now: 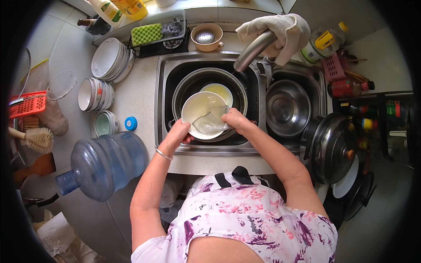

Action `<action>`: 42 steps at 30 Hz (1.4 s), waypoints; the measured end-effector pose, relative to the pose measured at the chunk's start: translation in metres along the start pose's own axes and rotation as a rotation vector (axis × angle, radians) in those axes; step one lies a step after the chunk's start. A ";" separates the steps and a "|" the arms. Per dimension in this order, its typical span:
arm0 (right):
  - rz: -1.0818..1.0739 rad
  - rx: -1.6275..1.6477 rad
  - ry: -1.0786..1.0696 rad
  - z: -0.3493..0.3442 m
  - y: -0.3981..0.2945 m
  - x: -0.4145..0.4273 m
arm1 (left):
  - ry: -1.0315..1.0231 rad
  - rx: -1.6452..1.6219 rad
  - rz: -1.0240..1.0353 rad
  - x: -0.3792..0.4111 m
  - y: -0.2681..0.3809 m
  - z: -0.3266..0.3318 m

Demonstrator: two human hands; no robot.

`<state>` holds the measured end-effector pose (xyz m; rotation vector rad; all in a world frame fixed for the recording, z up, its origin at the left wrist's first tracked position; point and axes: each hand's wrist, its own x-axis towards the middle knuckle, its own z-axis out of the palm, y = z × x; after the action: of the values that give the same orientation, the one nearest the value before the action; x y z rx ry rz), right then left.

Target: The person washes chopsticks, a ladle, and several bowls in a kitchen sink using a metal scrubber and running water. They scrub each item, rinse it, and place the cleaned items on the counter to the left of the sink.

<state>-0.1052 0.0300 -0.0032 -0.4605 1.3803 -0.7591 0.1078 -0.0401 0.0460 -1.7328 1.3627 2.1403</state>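
Observation:
Over the left sink basin I hold a white bowl (199, 103), its inside facing up. My left hand (180, 132) grips its lower left rim. In my right hand (237, 120) is a thin, see-through mesh cloth (215, 120), pressed against the bowl's inner right side. Beneath the bowl sits a large round metal pot (177, 88) in the sink. Another dish (222, 91) with a yellowish inside lies in that pot, partly hidden by the bowl.
A steel faucet (255, 51) draped with a cloth (289, 29) leans over the sink. The right basin holds a steel bowl (286, 107); a lidded pot (338, 148) stands beside it. Stacked plates (107, 59), bowls (95, 93) and a large water bottle (108, 164) are at left.

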 end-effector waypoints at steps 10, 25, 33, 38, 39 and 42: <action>0.200 0.532 0.224 0.071 0.041 -0.004 | 0.648 -0.644 0.302 0.023 -0.044 0.107; 0.015 0.071 -0.062 -0.009 -0.009 -0.009 | -0.185 -0.629 0.193 0.003 0.005 0.002; -0.158 0.194 0.035 0.005 -0.002 -0.008 | 0.223 -0.816 0.496 0.017 -0.011 0.039; -0.105 0.400 0.098 0.032 0.026 -0.008 | 0.350 -0.808 0.619 0.027 -0.020 0.049; -0.075 0.436 0.082 0.038 0.022 -0.014 | 0.370 -0.798 0.633 0.026 -0.019 0.050; 0.001 0.528 0.013 0.044 0.012 -0.027 | 0.453 -0.710 0.626 0.018 -0.014 0.052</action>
<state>-0.0599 0.0518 0.0147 -0.0396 1.1329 -1.0844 0.0695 -0.0052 0.0216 -2.4030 1.5027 2.9752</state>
